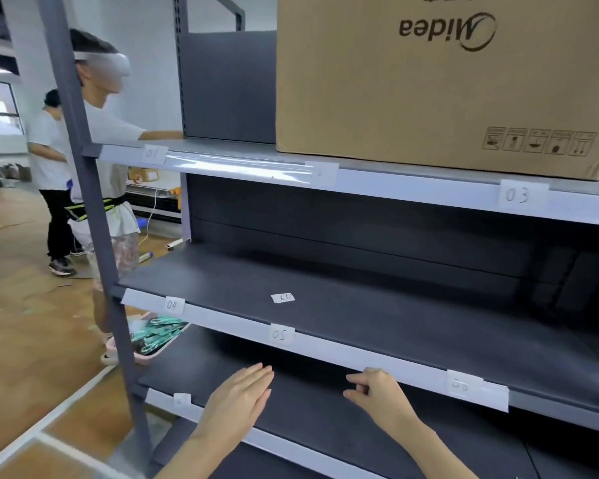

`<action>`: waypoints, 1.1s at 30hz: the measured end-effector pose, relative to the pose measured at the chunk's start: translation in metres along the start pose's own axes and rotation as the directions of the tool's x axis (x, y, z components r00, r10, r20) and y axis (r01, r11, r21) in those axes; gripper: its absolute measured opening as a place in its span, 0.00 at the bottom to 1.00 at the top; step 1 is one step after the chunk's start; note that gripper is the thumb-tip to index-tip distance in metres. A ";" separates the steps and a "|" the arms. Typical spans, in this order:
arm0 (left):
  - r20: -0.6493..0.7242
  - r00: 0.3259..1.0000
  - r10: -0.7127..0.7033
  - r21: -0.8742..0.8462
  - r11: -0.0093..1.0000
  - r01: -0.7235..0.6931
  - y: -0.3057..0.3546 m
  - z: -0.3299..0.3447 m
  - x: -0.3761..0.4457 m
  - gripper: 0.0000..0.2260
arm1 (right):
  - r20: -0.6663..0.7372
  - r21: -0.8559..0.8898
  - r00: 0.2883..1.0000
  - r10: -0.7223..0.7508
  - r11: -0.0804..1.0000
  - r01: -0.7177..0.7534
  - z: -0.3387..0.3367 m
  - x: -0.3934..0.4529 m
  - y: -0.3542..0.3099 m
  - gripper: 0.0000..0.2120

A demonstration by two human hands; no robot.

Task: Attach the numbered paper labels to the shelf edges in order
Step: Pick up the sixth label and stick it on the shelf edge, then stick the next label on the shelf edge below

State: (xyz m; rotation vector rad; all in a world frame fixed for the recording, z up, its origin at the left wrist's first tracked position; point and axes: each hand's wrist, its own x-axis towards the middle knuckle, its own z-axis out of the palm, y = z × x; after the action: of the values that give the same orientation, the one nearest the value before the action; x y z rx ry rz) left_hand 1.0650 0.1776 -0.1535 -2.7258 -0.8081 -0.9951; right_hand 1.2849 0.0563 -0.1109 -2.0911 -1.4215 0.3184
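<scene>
**A:** So where are the labels at? I count 01 (154, 154), a blurry one in the middle (321, 173) and 03 (518, 195) along the top shelf edge (412, 190), right under the big cardboard box (429, 81).

**B:** Yep, and the middle edge (360, 354) has 04 (172, 304), 05 (280, 334) and one more on the right (461, 385), looks like 06 but it's smeared. There's also a loose label (283, 298) lying flat on the middle shelf board (395, 305), well back from the edge, just behind 05. Can't really read it.

**A:** And the bottom edge (274, 440)?

**B:** One small label (181, 400) near its left end, number unreadable.

**A:** What about the person's hands?

**B:** Left hand (237, 397) is flat, fingers straight and together, hovering over the bottom shelf, holding nothing. Right hand (374, 390) sits just below the middle edge, between 05 and the right label, fingers curled in with thumb and forefinger close together. Could be pinching something tiny, but I honestly can't tell.

**A:** Anything else around?

**B:** Two other people on the left past the grey upright (83, 167), one wearing a white headset (113, 65) and reaching onto the top shelf. Plus a pink tray (146, 356) of green packets on the floor.
</scene>
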 end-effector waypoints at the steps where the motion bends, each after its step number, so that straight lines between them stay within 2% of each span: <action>1: -0.015 1.000 -0.003 0.006 1.000 0.003 -0.008 0.000 -0.002 0.34 | 0.011 -0.008 1.000 0.006 1.000 -0.006 0.005 0.005 -0.007 0.15; 5: -0.005 1.000 0.004 0.001 1.000 -0.004 -0.040 0.002 -0.018 0.34 | 0.034 -0.019 0.999 0.024 1.000 -0.024 0.027 0.024 -0.032 0.15; 14: 0.070 0.994 -0.084 -0.002 0.996 0.084 -0.110 -0.002 -0.026 0.35 | 0.068 -0.048 0.998 -0.003 0.999 0.006 0.076 0.075 -0.069 0.17; 19: 0.127 0.990 -0.064 -0.033 0.997 0.069 -0.130 0.015 0.014 0.34 | 0.074 -0.080 0.997 0.004 0.997 0.002 0.077 0.122 -0.068 0.15; 24: 0.140 0.989 -0.044 -0.025 0.999 0.048 -0.146 0.048 0.080 0.34 | -0.027 -0.085 1.000 -0.007 0.996 0.004 0.064 0.183 -0.051 0.15; 28: 0.169 0.985 -0.039 -0.015 0.999 0.042 -0.157 0.068 0.129 0.36 | -0.037 -0.109 0.999 0.018 0.994 -0.022 0.061 0.227 -0.040 0.15; 30: 0.218 0.975 -0.035 -0.032 0.999 0.043 -0.162 0.082 0.148 0.34 | -0.043 -0.130 0.998 0.037 0.991 -0.042 0.064 0.244 -0.037 0.16; 33: 0.328 0.943 -0.063 -0.138 0.984 0.114 -0.161 0.093 0.173 0.20 | -0.017 -0.169 0.995 0.096 0.981 -0.097 0.072 0.260 -0.036 0.15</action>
State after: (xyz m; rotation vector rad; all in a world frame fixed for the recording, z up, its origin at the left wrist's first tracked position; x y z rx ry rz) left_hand 1.1431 0.4181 -0.1261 -3.0627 -0.9467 -0.6563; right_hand 1.3260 0.3252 -0.1148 -2.3009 -1.3872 0.2330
